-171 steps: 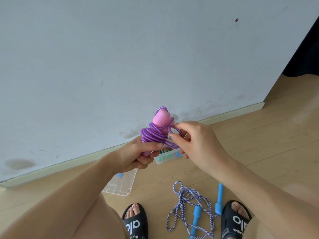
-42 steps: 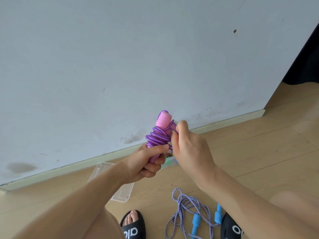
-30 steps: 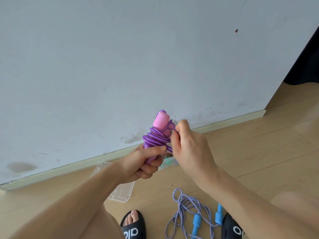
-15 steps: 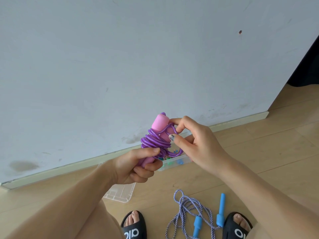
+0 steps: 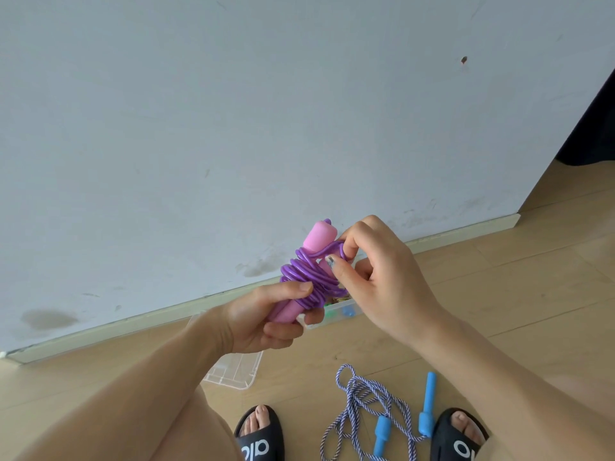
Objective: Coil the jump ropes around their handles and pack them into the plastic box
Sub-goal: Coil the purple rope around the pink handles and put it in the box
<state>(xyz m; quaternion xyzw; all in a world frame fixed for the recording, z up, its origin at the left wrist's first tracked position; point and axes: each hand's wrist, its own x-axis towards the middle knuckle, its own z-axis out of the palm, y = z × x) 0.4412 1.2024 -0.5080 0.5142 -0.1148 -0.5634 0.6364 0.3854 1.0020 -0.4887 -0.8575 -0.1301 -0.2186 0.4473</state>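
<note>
It looks like a room in a home, seen at floor level. Beyond the hands stands a pale painted wall (image 5: 266,111), scuffed and stained near its foot, with a light skirting board (image 5: 466,229) along the bottom. Beneath the hands lies light wood-plank flooring (image 5: 532,294). Below them, the person's feet wear black slide sandals (image 5: 263,440), indoor household footwear.

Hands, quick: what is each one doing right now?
Left hand: closed around the pink handles of the purple jump rope.
Right hand: fingers pinching the rope's last loop.
</note>
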